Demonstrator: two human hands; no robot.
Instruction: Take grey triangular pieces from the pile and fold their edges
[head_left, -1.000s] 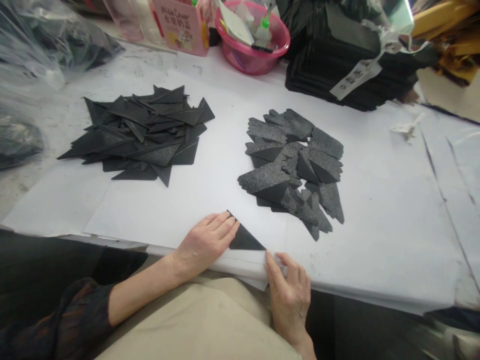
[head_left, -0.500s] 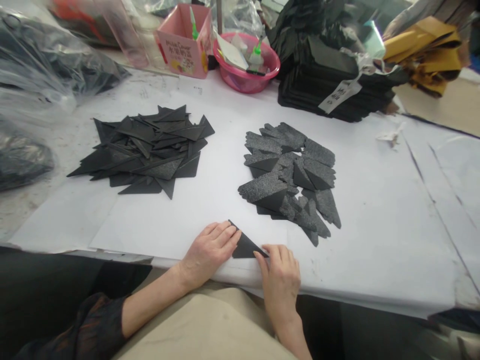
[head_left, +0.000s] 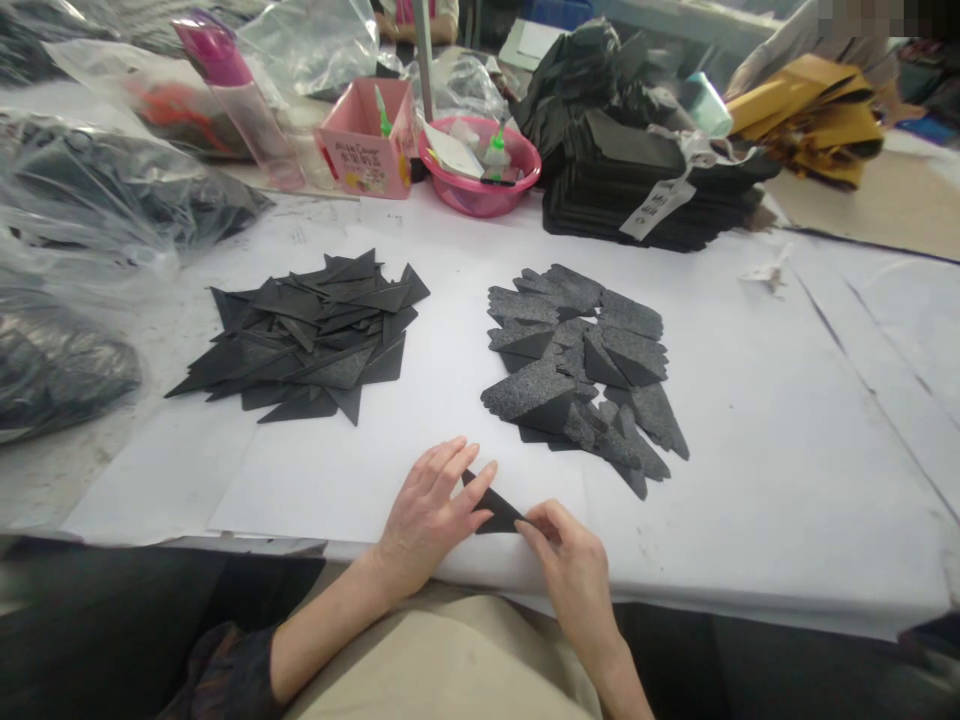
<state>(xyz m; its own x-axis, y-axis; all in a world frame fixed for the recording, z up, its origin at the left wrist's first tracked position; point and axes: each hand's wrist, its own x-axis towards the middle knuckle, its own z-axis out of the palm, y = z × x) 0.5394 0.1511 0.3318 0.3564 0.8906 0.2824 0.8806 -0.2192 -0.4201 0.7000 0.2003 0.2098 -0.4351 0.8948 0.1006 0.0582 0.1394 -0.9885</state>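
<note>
A black triangular piece [head_left: 499,514] lies at the front of the white table [head_left: 420,585], partly hidden by my hands. My left hand [head_left: 431,515] rests over its left end with the fingers spread. The thumb and fingers of my right hand [head_left: 574,560] pinch its right corner. Behind and to the left is a loose heap of black triangular pieces [head_left: 307,335]. To the right, speckled dark grey pieces with notched ends [head_left: 529,385] overlap one another, some showing a smooth black folded-looking face.
At the back stand a pink box [head_left: 367,150], a pink basin [head_left: 480,195] with a green-capped bottle, and a tagged stack of black pieces [head_left: 622,180]. Clear plastic bags [head_left: 67,350] crowd the left. Yellow material [head_left: 810,115] lies back right, near another person's arm.
My left fingers have lifted and spread on the black piece. The right hand still pinches its corner, which looks slightly raised. The camera view has shifted upward and left.
</note>
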